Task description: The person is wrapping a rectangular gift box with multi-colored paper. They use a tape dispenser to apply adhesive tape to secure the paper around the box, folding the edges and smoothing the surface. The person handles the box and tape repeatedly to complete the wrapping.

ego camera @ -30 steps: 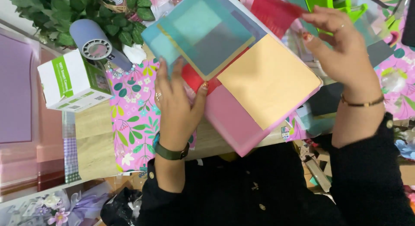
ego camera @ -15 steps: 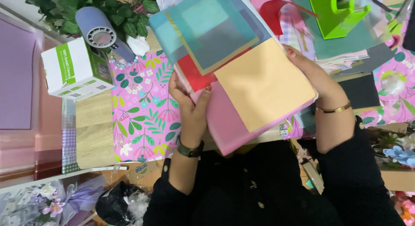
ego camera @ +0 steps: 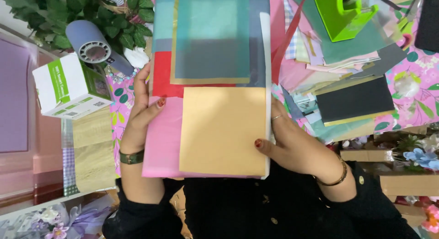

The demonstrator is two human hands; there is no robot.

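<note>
A green tape dispenser (ego camera: pixel 343 13) stands near a white-green box (ego camera: pixel 71 86).

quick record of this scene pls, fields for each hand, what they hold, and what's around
left hand: left hand grips the left edge of the paper stack, thumb on top
right hand: right hand grips the right edge, thumb on the tan sheet
stack: tan over pink, red and teal sheets
left of stack: white and green box, grey-blue cylinder, leafy plant
right of stack: green tape dispenser, loose paper sheets

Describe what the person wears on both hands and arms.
Both arms have black sleeves pushed back from the wrists. The left hand has red nail polish and a dark green wristband. The right hand has red polish, a thin ring and a gold bangle.
</note>
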